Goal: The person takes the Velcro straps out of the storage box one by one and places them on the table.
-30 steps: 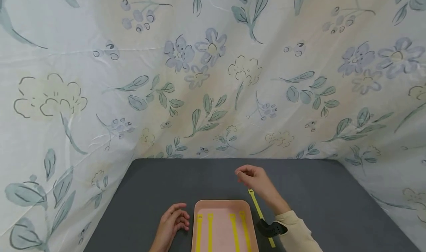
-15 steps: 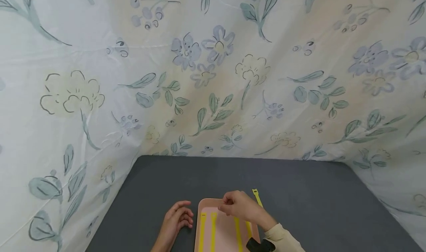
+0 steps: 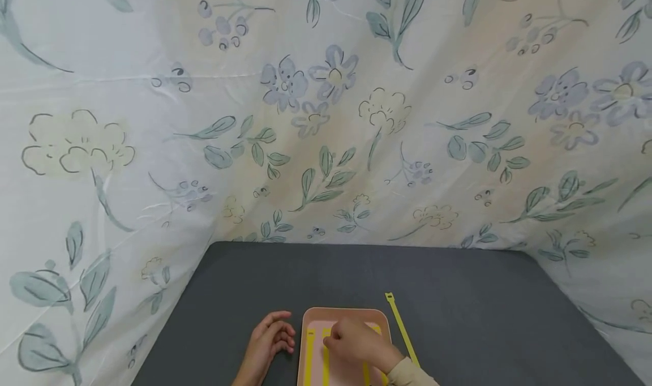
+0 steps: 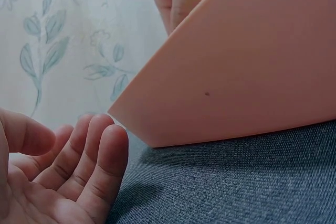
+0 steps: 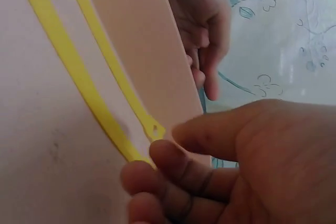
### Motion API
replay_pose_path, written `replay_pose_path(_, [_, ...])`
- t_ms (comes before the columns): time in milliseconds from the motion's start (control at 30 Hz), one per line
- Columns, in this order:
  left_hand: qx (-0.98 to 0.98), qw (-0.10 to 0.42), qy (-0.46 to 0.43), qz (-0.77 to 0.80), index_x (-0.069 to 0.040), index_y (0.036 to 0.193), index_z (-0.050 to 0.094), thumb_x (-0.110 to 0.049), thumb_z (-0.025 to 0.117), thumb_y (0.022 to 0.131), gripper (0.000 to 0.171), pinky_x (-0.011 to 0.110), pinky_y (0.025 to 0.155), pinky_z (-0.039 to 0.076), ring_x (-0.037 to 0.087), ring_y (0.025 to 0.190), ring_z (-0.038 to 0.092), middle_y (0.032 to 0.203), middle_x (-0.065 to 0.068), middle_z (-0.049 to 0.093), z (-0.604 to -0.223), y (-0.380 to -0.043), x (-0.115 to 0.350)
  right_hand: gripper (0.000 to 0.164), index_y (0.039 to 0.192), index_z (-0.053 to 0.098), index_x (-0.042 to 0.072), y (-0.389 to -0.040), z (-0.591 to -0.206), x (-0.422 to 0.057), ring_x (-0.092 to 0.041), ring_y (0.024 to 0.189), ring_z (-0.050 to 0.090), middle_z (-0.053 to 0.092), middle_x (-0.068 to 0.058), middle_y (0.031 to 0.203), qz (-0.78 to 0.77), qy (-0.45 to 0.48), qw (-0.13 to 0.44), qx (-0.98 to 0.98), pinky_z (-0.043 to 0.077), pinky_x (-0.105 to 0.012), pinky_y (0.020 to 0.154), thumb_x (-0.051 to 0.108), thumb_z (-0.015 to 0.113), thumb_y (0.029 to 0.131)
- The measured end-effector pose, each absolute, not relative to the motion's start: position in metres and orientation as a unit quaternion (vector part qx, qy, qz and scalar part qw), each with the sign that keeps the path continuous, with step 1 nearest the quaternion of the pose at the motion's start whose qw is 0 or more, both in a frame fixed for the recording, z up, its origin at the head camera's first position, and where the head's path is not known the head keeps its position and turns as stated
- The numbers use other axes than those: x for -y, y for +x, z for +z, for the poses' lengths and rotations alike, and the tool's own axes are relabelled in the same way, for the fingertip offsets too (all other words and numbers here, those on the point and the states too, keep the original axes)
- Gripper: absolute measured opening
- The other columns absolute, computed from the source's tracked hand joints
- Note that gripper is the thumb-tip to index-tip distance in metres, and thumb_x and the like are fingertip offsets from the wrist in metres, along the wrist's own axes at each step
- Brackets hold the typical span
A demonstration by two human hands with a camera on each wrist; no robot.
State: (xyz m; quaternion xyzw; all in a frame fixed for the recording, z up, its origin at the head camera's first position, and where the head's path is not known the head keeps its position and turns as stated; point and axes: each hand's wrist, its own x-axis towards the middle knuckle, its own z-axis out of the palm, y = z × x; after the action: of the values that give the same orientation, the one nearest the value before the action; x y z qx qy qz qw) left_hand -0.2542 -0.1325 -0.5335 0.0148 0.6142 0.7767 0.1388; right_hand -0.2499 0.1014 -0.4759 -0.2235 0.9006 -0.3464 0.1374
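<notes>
Over the pink tray (image 3: 345, 373), the right hand (image 3: 357, 342) is curled at a yellow strap (image 5: 86, 90), grip indeterminate; the left hand (image 3: 266, 343) is relaxed, empty. Pinching flat should limit twisting.

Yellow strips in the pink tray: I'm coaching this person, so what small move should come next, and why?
Perhaps the right hand should pinch the end of the second yellow strip from the left in the tray: in the right wrist view its fingers cover that end, with thumb and forefinger looking slightly parted.
</notes>
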Motion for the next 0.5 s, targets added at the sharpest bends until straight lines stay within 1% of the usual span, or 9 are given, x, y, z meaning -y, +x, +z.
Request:
replay_pose_path(133, [-0.613,0.139,0.013,0.778,0.004,0.133,0.041,-0.024,0.040,0.103,0.041,0.033,0.070,0.055,0.016,0.074,0.060,0.088,0.004,0.060,-0.534,-0.254,0.132,0.044,0.048,0.048,0.018,-0.245,-0.483,-0.097,-0.002,0.037,0.019,0.025,0.015,0.042,-0.322,-0.199,0.152,-0.913,0.015,-0.019,0.039,0.030,0.066,0.087])
replay_pose_path(267, [-0.611,0.136,0.010,0.780,0.005,0.132,0.041,-0.020,0.040,0.102,0.039,0.032,0.069,0.055,0.016,0.072,0.060,0.087,0.004,0.061,-0.533,-0.255,0.131,0.045,0.046,0.047,0.021,-0.243,-0.489,-0.093,-0.004,0.037,0.018,0.023,0.014,0.042,-0.307,-0.177,0.172,-0.919,0.014,-0.022,0.040,0.037,0.068,0.083])
replay_pose_path(400, [-0.613,0.136,0.015,0.778,0.005,0.133,0.040,-0.021,0.039,0.103,0.040,0.032,0.069,0.055,0.016,0.073,0.060,0.088,0.004,0.060,-0.534,-0.255,0.131,0.042,0.046,0.046,0.021,-0.240,-0.495,-0.089,-0.007,0.038,0.016,0.022,0.013,0.042,-0.298,-0.158,0.172,-0.926,0.012,-0.024,0.041,0.036,0.068,0.079])
replay_pose_path(500, [-0.614,0.138,0.020,0.777,0.004,0.134,0.039,-0.025,0.040,0.103,0.043,0.033,0.070,0.055,0.016,0.074,0.060,0.090,0.005,0.060,-0.535,-0.254,0.132,0.039,0.046,0.046,0.021,-0.238,-0.496,-0.086,-0.009,0.040,0.018,0.021,0.013,0.043,-0.276,-0.145,0.165,-0.936,0.013,-0.025,0.042,0.033,0.068,0.077])
